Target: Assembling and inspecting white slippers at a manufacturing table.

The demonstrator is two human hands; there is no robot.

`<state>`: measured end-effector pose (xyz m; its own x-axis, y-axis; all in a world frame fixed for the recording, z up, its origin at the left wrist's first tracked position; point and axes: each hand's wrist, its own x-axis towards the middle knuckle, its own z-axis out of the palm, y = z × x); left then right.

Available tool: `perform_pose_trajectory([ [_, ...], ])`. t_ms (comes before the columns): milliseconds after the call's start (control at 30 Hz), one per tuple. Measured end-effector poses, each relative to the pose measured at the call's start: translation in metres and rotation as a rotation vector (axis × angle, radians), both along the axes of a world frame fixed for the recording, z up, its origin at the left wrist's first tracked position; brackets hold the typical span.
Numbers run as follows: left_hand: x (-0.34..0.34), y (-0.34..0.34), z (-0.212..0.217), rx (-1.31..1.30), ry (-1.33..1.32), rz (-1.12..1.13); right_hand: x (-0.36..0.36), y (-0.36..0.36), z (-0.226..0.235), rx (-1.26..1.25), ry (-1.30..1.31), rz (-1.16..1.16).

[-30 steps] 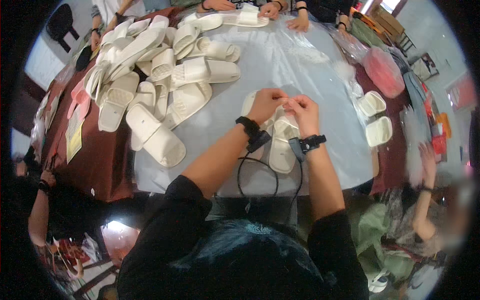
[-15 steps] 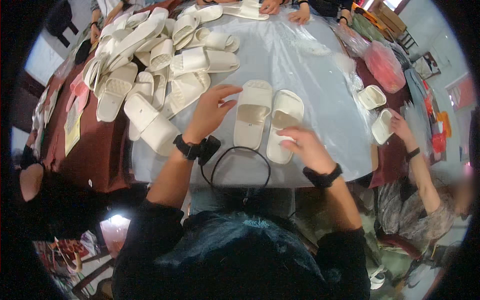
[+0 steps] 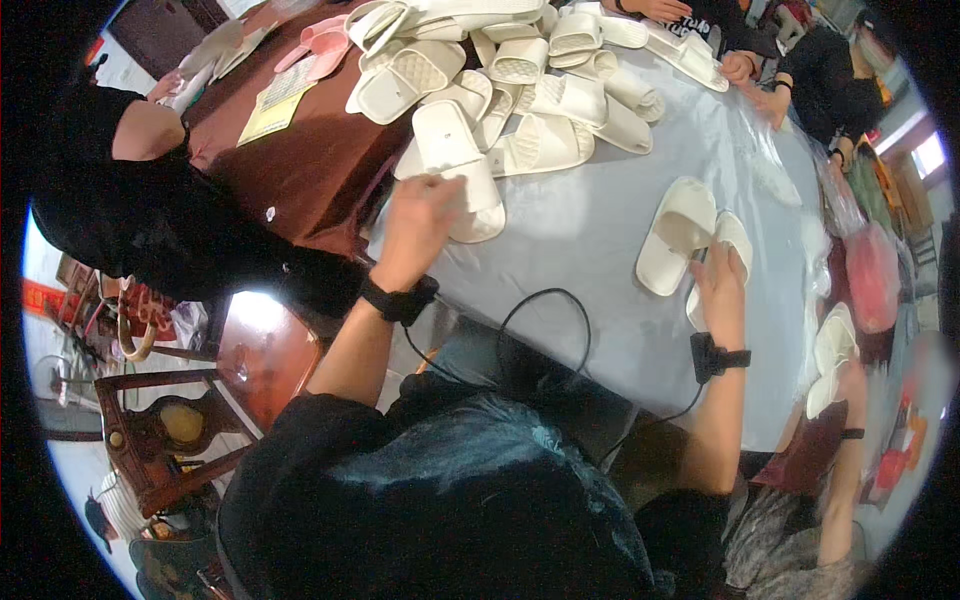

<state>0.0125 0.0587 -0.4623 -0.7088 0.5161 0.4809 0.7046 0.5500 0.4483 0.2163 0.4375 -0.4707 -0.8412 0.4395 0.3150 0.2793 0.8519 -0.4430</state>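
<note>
Sorting white slippers on a grey-covered table (image 3: pixel 600 250): one pair laid out, a heap left.

Largest first: the heap of loose slippers (image 3: pixel 520 90) covers the far left of the table, unpaired and lying every way. At its near edge sits a single slipper (image 3: pixel 455 165), sole up, long axis running far to near. The left hand (image 3: pixel 420 220) has its fingers curled onto this slipper's near end, though the grip itself is hidden. To the right lies the laid-out pair (image 3: pixel 690 240), side by side, long axes running far-right to near-left; which end is the toe I cannot tell. The right hand (image 3: pixel 722 290) rests flat and open on the pair's right slipper, clasping nothing. By my judgement, most of the work is left.
</note>
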Motion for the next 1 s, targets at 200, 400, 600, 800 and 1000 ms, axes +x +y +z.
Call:
perform_pose_trajectory([
  [200, -0.016, 0.019, -0.002, -0.259, 0.150, 0.149, -0.014, 0.022, -0.033, -0.109, -0.188, 0.085],
  [400, 0.030, 0.071, -0.010, 0.041, -0.562, -0.334, -0.019, 0.037, -0.016, -0.150, -0.179, -0.156],
  [600, 0.076, 0.114, -0.023, -0.002, -0.904, -0.531, 0.029, 0.057, -0.013, -0.099, 0.073, -0.234],
  [800, 0.076, 0.128, -0.016, 0.165, -1.055, -0.532, 0.102, 0.127, -0.003, -0.085, 0.173, -0.489],
  [1000, 0.070, 0.187, 0.003, 0.237, -1.104, -0.718, 0.360, 0.327, -0.032, 0.565, -0.117, -0.484],
])
